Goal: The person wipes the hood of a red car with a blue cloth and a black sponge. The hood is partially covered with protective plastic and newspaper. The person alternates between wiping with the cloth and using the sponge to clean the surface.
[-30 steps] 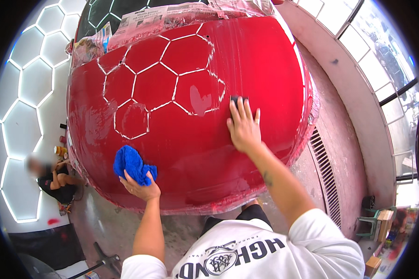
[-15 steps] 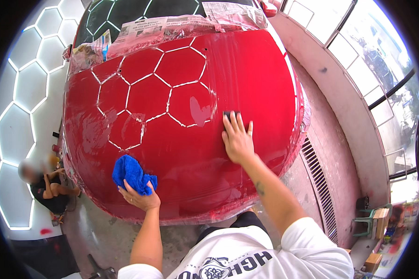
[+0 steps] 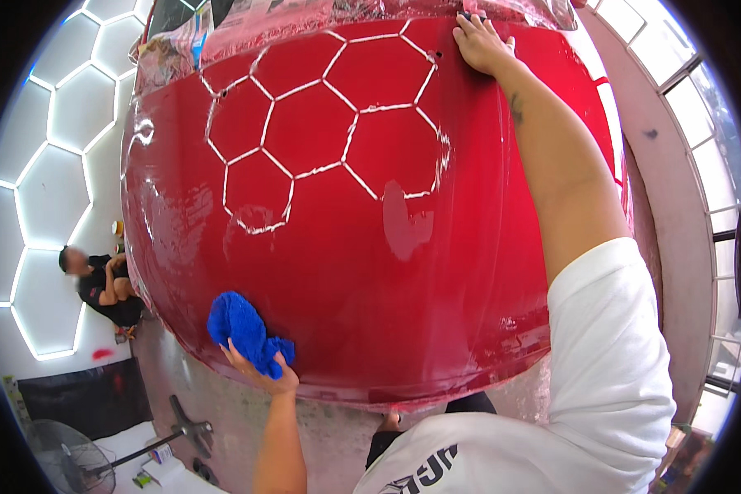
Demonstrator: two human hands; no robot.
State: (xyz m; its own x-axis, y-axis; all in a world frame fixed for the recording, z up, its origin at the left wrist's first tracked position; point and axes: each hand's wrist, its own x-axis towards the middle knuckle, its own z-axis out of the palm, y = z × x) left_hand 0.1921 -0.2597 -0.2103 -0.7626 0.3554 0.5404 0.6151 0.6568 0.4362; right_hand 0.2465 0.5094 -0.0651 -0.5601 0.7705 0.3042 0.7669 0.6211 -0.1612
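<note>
A glossy red car hood (image 3: 329,272) fills the middle of the view, with hexagon light lines reflected in it and dull, wet-looking patches on its surface. A bunched blue microfiber cloth (image 3: 243,329) is gripped in my left hand (image 3: 263,375) over the hood's near left part. Far up the hood, near its windshield edge, my right hand (image 3: 484,45) lies pressed over a small dark pad (image 3: 472,15). Only a strip of the pad shows beyond my fingertips, so its exact kind is hidden.
Masking paper and plastic film (image 3: 255,29) cover the hood's far edge. A person in dark clothes (image 3: 111,288) crouches at the left beside the lit hexagon wall (image 3: 53,189). A fan (image 3: 66,453) stands at the lower left. A low wall (image 3: 675,206) runs along the right.
My right hand has slid far up the hood toward the windshield with the dark pad. I lean further forward, and my left hand keeps the blue cloth near the front left.
</note>
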